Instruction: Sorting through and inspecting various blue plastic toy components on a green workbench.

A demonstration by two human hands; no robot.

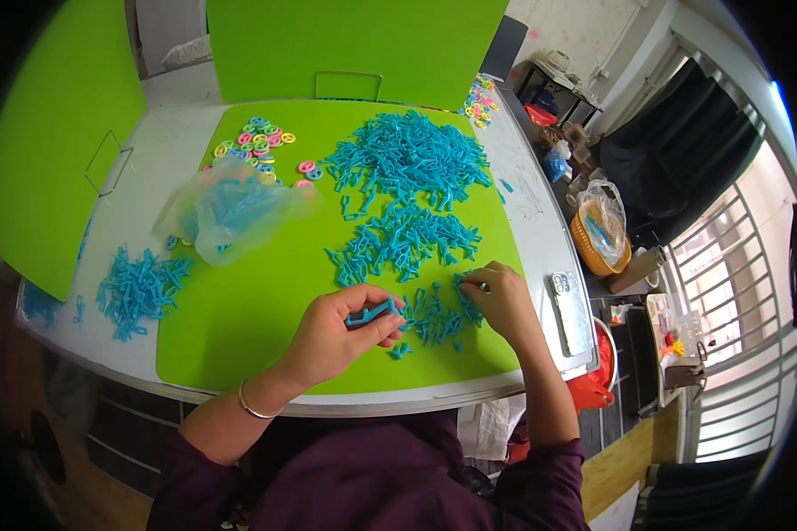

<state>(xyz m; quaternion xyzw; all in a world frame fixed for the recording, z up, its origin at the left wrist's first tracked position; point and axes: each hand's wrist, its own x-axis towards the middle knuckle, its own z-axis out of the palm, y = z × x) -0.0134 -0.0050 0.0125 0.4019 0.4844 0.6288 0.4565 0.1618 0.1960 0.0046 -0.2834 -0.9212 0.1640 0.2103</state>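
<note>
My left hand (335,334) is closed around a blue plastic piece (371,313), long and narrow with small prongs, pinched between thumb and fingers just above the green mat (266,341). My right hand (506,305) reaches down to the right, its fingers curled together among loose blue pieces (437,320) of the same kind. Whatever its fingertips grip is hidden. Beyond both hands lie a middle heap of blue pieces (407,239) and a larger heap (416,155) behind it.
A crumpled clear plastic bag (230,212) lies left of the heaps, near colourful small rings (261,142). Another blue pile (142,292) is at the table's left. A phone (572,310) rests by the right edge. Upright green boards (354,53) stand behind.
</note>
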